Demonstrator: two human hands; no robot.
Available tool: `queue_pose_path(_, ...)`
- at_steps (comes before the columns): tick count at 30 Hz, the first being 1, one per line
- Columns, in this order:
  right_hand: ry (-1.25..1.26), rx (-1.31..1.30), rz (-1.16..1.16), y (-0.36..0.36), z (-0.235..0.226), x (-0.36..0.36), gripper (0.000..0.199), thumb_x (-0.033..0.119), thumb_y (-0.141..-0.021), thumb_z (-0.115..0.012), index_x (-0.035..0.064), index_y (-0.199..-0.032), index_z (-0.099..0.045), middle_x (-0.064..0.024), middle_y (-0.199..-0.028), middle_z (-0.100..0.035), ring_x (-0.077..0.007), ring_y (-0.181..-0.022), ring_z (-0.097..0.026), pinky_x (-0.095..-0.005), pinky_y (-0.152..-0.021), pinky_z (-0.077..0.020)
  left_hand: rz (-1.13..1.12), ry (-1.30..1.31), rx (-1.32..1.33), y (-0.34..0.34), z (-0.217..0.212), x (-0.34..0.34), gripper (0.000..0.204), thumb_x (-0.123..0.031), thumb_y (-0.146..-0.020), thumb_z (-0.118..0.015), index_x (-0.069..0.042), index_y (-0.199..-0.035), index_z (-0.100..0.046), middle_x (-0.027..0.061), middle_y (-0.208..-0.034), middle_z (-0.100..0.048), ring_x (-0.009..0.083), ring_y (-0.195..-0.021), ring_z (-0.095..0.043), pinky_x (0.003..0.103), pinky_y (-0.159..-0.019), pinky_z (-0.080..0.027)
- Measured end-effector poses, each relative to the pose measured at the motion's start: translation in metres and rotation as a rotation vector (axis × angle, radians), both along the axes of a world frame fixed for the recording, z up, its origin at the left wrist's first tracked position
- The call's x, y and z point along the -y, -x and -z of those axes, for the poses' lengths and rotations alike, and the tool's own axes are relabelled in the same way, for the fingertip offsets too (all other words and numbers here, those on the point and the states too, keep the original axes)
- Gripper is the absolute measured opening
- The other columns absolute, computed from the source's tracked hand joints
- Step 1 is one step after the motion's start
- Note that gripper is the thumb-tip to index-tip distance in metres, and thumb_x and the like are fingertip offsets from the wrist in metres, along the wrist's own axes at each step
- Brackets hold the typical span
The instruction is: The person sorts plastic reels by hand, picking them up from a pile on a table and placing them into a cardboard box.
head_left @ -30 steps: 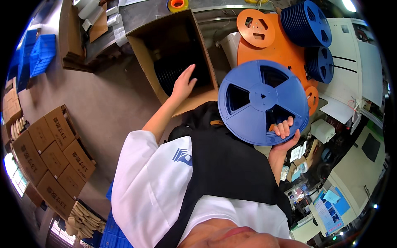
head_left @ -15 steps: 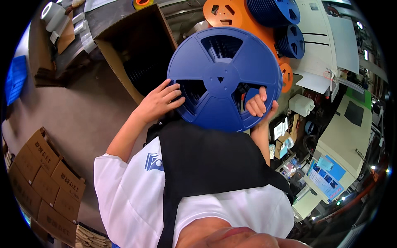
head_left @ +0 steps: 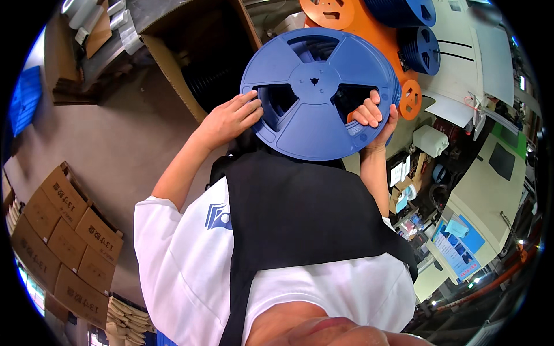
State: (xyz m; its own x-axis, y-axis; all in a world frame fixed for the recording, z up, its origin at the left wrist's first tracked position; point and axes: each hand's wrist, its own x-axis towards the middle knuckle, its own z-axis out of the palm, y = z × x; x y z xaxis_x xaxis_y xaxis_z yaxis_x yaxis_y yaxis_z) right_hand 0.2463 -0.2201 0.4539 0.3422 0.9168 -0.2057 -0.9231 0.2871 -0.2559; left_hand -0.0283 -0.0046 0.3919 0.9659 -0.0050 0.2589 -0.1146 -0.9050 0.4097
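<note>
A stack of several blue plastic reels (head_left: 313, 134) is held up in front of my chest, the top reel's flat, spoked face turned toward me. My left hand (head_left: 234, 120) grips the left rim, its fingertips curled over the edge into the left window. On the right side, my right hand (head_left: 374, 120) is closed round the rim, with fingers hooked through the right window and the thumb along the outer edge. The rims of lower reels show at the right edge of the stack. An open cardboard box (head_left: 167, 78) with dark, ribbed-looking contents stands beyond my left hand.
An orange surface (head_left: 378, 43) beyond the stack carries blue reels (head_left: 419, 51) and an orange reel (head_left: 411, 99). Stacked cartons (head_left: 66, 245) stand at the lower left. Light-coloured machines (head_left: 479, 184) and a white plastic jug (head_left: 430, 140) are to the right. White rolls (head_left: 78, 14) lie at the upper left.
The reels have moved slightly up and right in view and tilted, so more of the lower rims shows at the right. Both hands keep their hold. The surroundings have shifted a little.
</note>
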Motion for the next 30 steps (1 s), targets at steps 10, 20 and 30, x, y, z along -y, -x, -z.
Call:
queue_pose_path(10,-0.008,0.043,-0.06,0.001,-0.002,0.0,0.032,0.033,-0.087,-0.057,0.005,-0.096,-0.045,-0.0005,-0.062,-0.045,-0.0115,-0.055,-0.047,-0.0288,-0.062,-0.0405,0.067,0.565,-0.326,0.005,-0.012,0.001,0.055,-0.012,-0.073,-0.069,-0.015,-0.126,-0.052,0.0086,-0.132,-0.049,0.0306,-0.124,-0.044,0.039,-0.097,-0.044)
queue_pose_path(20,0.007,0.085,-0.096,0.006,-0.007,0.003,0.032,0.035,-0.086,-0.056,0.0061,-0.092,-0.044,0.0002,-0.059,-0.044,-0.0117,-0.052,-0.046,-0.0288,-0.06,-0.0406,-0.102,0.737,-0.401,-0.064,-0.02,0.065,0.066,-0.031,-0.088,-0.056,-0.018,-0.145,-0.025,0.014,-0.089,-0.045,0.0288,-0.082,-0.049,0.037,-0.074,-0.042)
queue_pose_path(30,0.08,0.039,-0.015,0.014,0.002,0.016,0.031,0.035,-0.086,-0.055,0.0061,-0.091,-0.045,0.0003,-0.059,-0.043,-0.0118,-0.052,-0.044,-0.0296,-0.06,-0.0399,0.225,0.761,-0.317,-0.032,-0.002,0.05,0.058,-0.037,-0.093,-0.048,-0.017,-0.144,-0.028,0.0146,-0.095,-0.047,0.0304,-0.083,-0.05,0.037,-0.075,-0.043)
